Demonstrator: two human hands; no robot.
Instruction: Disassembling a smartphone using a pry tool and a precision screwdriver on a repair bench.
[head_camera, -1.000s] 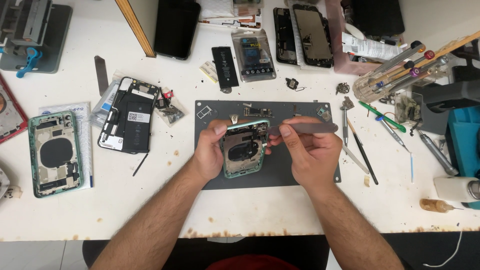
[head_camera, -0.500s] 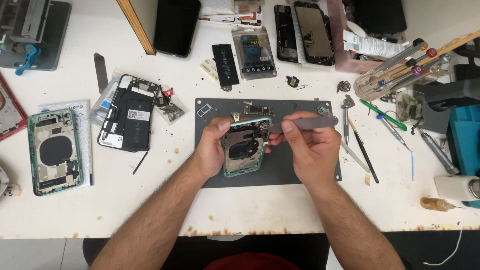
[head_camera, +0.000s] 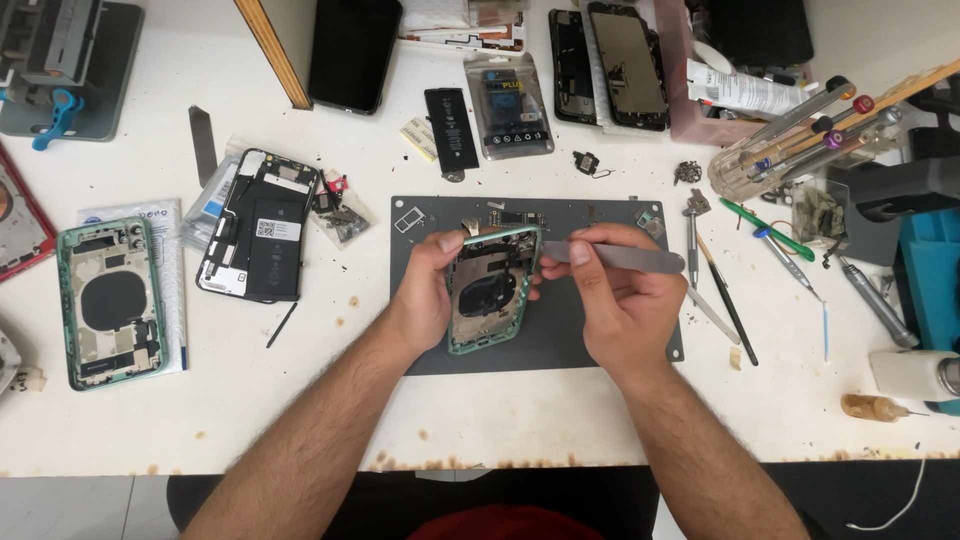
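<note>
My left hand (head_camera: 425, 295) wraps around the left edge of a mint-green phone housing shell (head_camera: 490, 290), thumb on its upper rim and the other fingers curled behind it, so the open inside with its dark round coil faces up at me. The shell sits tilted just above the dark grey rectangular work mat (head_camera: 560, 345) at the middle of the white bench (head_camera: 330, 400). My right hand (head_camera: 625, 305) pinches flat grey metal tweezers (head_camera: 615, 257) between thumb and forefinger, the other fingers folded underneath; the tip lies at the shell's upper right corner, though I cannot tell whether it touches. Far to my left lies a second green housing (head_camera: 110, 303), and nearer, an opened black phone body with its battery (head_camera: 260, 238). To my right, loose screwdrivers and a green-handled tool (head_camera: 765, 228) lie beside the mat.
</note>
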